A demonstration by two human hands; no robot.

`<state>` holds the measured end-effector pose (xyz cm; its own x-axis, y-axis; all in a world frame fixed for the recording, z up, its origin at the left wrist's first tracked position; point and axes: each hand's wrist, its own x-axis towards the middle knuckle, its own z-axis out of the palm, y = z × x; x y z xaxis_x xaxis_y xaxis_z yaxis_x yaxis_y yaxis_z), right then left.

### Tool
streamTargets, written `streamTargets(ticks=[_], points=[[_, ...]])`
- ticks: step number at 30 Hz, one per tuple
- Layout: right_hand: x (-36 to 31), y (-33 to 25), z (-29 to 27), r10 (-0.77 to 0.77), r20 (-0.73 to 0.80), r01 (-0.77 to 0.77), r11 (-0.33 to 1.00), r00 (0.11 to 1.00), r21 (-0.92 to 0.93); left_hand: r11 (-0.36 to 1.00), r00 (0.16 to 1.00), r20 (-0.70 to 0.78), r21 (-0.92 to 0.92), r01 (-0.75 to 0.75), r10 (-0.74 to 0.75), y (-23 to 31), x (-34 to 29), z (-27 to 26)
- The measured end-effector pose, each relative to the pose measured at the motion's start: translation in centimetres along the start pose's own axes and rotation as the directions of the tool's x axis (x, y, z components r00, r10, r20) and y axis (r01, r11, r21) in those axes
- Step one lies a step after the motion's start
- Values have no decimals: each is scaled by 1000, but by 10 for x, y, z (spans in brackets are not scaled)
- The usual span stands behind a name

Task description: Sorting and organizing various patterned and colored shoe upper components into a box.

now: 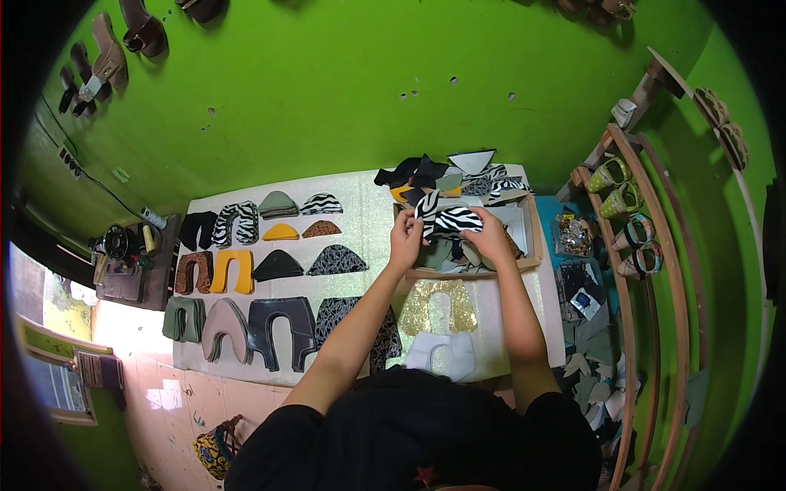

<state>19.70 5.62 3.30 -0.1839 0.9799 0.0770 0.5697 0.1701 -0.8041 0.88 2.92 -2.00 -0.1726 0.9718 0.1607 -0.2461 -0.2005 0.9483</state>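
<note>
My left hand (406, 239) and my right hand (490, 236) are closed on the two ends of a curved zebra-striped shoe upper piece (458, 219). The piece is held up over an open cardboard box (535, 233), and its left end stands up higher than the rest. Grey, green and spotted cut pieces lie in the box, partly hidden by my hands. Below the box are a gold glittery U-shaped piece (417, 304) and white U-shaped pieces (461, 357), the latter close to my body.
Sorted stacks cover the table's left half, among them zebra arches (219, 226), yellow arches (238, 263) and black arches (284, 315). A heap of offcuts (409, 173) lies behind the box. Right of the table stands a wooden rack (655, 270) with sandals.
</note>
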Motion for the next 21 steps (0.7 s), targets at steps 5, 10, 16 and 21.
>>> streamTargets(ticks=[5,10,16,21], points=[[-17,11,-5,-89,-271,87,996,959,-19,987,997,-79,160,-14,27,4,-11,-11],[-39,-35,-7,-214,-135,222,974,967,49,977,987,50,156,144,-154,21,-24,-41],[-62,-79,10,-470,14,470,881,883,-52,943,925,183,79,324,-333,66,-41,-41],[-78,-100,28,-468,115,479,819,876,-316,926,895,245,35,377,-374,94,-59,-55]])
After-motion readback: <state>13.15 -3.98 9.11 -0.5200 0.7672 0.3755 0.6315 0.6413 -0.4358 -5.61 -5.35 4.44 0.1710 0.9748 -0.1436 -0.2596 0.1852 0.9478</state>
